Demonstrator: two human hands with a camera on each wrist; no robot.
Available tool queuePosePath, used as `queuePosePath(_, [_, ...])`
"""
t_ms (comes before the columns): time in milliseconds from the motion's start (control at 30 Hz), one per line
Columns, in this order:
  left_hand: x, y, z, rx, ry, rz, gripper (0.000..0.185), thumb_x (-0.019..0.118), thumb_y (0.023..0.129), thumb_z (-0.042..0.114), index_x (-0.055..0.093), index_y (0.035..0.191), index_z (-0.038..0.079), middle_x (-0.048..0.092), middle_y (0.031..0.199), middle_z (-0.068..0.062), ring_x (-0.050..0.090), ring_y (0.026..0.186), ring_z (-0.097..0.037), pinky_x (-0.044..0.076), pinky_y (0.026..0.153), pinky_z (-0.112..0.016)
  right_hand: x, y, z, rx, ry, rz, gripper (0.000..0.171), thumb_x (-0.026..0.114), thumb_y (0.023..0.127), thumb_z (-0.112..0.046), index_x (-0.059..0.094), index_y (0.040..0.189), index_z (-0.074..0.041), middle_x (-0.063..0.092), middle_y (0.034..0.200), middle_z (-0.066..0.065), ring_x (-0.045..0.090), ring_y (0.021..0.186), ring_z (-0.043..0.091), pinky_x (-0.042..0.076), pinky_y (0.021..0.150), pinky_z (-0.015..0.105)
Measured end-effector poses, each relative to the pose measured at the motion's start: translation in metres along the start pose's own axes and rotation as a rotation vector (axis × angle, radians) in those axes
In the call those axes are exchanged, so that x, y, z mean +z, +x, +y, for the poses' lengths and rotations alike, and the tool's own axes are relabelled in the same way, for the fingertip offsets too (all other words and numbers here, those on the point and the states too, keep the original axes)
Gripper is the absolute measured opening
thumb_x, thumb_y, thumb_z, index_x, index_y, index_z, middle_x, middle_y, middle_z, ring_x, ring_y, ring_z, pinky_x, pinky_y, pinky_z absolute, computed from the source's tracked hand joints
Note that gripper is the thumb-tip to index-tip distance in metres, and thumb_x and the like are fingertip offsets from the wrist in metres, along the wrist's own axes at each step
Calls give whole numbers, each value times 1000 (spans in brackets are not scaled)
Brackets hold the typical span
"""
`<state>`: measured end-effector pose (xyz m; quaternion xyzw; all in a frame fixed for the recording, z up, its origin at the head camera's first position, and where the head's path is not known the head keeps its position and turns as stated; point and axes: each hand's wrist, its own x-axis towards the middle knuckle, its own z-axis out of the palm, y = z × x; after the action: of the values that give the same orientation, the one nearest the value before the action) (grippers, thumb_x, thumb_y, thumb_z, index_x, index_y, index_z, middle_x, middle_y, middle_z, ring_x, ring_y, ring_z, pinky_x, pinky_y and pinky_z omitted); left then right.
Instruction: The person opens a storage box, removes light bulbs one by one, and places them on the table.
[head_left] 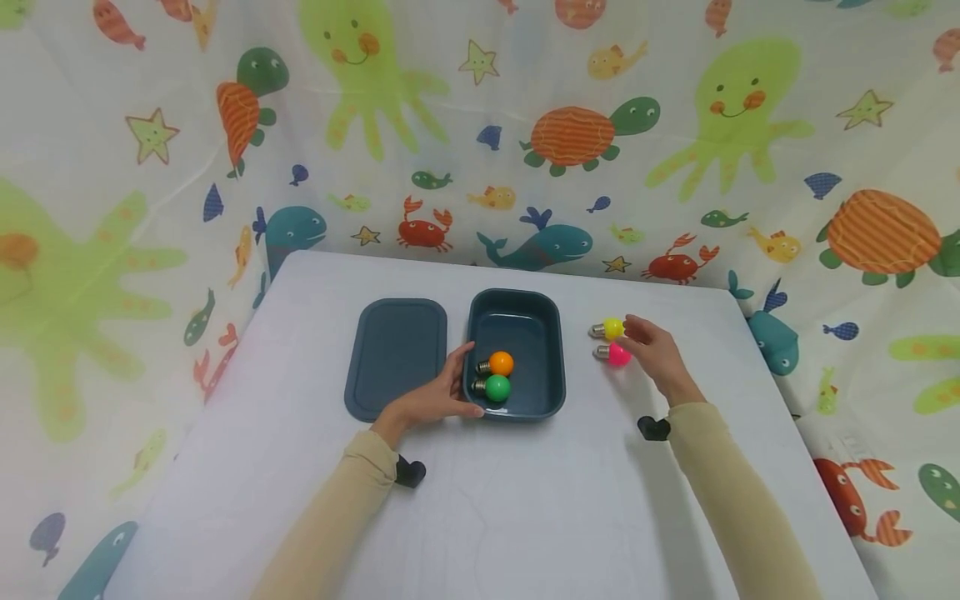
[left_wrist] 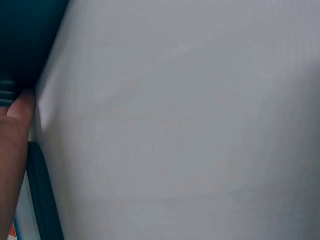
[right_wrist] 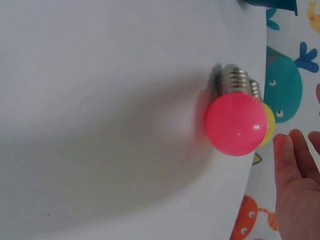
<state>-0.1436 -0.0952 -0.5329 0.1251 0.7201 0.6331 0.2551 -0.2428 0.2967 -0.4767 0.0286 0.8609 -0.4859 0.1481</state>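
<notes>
A dark blue rectangular container [head_left: 555, 358] stands on the table. Inside it, at its left, lie an orange light bulb [head_left: 501, 363] and a green light bulb [head_left: 497, 387]. My left hand [head_left: 435, 396] rests against the container's front left corner, thumb along the front and fingers spread along the left wall. To the right of the container, a yellow light bulb [head_left: 613, 328] and a pink light bulb [right_wrist: 236, 123] lie side by side on the table. My right hand [head_left: 656, 354] hovers just right of these two, fingers extended and nothing in its grasp.
A flat dark blue lid [head_left: 397, 354] lies left of the container, partly behind my left hand. The white table [head_left: 525, 517] meets a curtain [head_left: 450, 108] printed with sea animals at its back and sides.
</notes>
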Motion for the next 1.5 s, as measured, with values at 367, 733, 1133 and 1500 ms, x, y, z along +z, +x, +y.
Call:
queuePosePath(367, [-1, 2, -2, 5, -13, -10, 114, 81, 82, 19, -5, 153, 38, -15, 163, -3, 5, 149, -23, 13, 119, -43, 16, 2, -20, -70, -20, -44, 74, 67, 94, -33, 29, 154, -12, 35, 153, 16, 32, 140, 33, 32, 113, 48])
queuePosePath(733, [-2, 1, -4, 8, -32, -16, 111, 80, 83, 15, -3, 151, 44, -17, 162, -1, 4, 149, -22, 13, 119, -43, 31, 1, -47, -120, -13, -83, 75, 70, 92, -31, 32, 154, -13, 35, 155, 13, 33, 141, 31, 33, 112, 48])
queuePosePath(1133, [0, -1, -1, 8, -38, -11, 112, 79, 83, 12, -4, 152, 43, -14, 163, -2, 8, 149, -23, 14, 119, -42, 58, 1, -66, -111, -35, -129, 71, 67, 94, -26, 30, 154, -15, 35, 155, 13, 34, 141, 31, 34, 108, 57])
queuePosePath(1500, [-1, 0, 0, 15, -39, -14, 112, 79, 84, 12, -4, 152, 42, -11, 163, -3, 10, 149, -24, 14, 119, -44, 81, 10, -79, -137, -86, -179, 71, 68, 93, -24, 32, 153, -13, 36, 154, 12, 38, 138, 31, 37, 108, 49])
